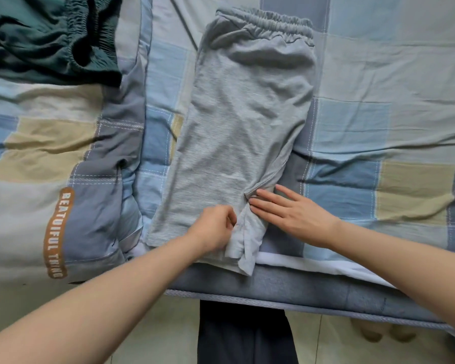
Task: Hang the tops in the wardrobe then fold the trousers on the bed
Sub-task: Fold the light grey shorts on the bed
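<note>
Two hands work on the grey trousers (247, 132), low in the frame, folding them. My left hand (216, 227) pinches the hem; my right hand (292, 214) presses flat, fingers straight. Next I think I fold the legs up.

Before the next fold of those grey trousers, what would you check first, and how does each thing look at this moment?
1. Grey trousers lie lengthwise on the bed, waistband at the far end: ok.
2. Legs stacked evenly: not ok, the hem near the bed edge is bunched and twisted.
3. Left hand pinches the bunched hem: ok.
4. Right hand rests flat, fingers on the fabric edge: ok.
5. Green trousers lie apart at the far left, out of the way: ok.
6. Tops already hung: cannot tell, no wardrobe in view.
</note>
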### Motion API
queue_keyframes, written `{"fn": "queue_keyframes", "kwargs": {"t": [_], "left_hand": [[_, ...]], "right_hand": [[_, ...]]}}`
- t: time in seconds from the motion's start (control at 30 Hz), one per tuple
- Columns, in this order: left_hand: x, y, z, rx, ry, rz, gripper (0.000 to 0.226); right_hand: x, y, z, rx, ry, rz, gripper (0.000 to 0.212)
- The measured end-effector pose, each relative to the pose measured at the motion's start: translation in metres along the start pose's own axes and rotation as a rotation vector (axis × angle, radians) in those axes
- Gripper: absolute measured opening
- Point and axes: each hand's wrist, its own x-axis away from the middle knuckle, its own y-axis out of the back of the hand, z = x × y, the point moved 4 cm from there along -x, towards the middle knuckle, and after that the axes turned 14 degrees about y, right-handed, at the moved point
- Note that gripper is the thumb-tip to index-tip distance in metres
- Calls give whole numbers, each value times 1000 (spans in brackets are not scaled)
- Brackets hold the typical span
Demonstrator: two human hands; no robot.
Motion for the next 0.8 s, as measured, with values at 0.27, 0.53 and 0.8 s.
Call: {"fn": "queue_keyframes", "kwargs": {"t": [0.27,0.53,0.8], "left_hand": [[-25,110,65,-1174,-938,-469,77],[-52,115,70,-1158,-1006,-367,57],[-63,151,48,353,-148,-44,53]], "right_hand": [[-19,-7,3,109,-18,-173,52],[-17,-19,9,-152,-189,-119,55],[-1,31,-54,-1523,-933,-673,27]]}}
